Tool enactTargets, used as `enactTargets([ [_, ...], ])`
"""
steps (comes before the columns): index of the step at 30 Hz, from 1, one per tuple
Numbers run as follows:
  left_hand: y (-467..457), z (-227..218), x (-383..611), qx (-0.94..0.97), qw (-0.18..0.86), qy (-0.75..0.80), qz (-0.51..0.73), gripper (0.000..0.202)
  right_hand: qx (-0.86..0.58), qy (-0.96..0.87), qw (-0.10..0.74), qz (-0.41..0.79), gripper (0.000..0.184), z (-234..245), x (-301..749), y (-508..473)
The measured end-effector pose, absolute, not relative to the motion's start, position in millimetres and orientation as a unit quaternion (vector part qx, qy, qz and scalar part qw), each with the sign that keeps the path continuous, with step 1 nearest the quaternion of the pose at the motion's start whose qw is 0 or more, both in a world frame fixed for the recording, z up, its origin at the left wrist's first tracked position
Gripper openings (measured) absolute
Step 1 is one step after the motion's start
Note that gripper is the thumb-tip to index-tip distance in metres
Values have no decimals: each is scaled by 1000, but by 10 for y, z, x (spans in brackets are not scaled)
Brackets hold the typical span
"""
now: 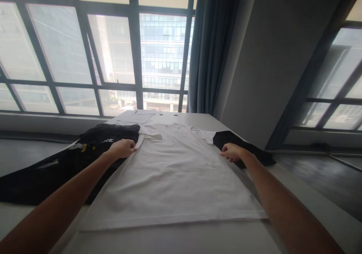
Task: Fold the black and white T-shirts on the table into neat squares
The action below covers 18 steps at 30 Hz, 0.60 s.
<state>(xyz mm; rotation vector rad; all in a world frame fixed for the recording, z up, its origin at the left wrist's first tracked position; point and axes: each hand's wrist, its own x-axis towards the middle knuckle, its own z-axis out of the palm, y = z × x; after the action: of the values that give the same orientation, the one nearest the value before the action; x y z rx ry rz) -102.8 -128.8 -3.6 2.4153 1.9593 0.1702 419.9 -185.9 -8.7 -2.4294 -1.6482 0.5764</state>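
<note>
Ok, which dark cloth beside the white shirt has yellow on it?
The black cloth by the left hand: it bears yellow marks; the dark piece by the right hand shows none.

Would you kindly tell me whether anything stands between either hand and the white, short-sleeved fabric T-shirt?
Nothing visible does: the left hand and the right hand are by opposite edges of the white, short-sleeved fabric T-shirt. The black fabric clothing at left and the black cloth at right seem to block neither.

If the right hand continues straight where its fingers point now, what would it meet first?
Most likely the white T-shirt: the right hand points inward, toward its side edge. Whether it touches the fabric now, I cannot tell.
</note>
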Motion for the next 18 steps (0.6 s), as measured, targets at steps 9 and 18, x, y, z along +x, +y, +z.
enactTargets([
  [9, -301, -219, -97, 778, -49, 622, 69, 44, -739, -668, 67, 61, 22, -114, 3511, -960],
  [18, 317, -384, 115, 783, -21, 621, 26, 32, -695, -714, 85, 11, 23, -581, 3121, -629],
])
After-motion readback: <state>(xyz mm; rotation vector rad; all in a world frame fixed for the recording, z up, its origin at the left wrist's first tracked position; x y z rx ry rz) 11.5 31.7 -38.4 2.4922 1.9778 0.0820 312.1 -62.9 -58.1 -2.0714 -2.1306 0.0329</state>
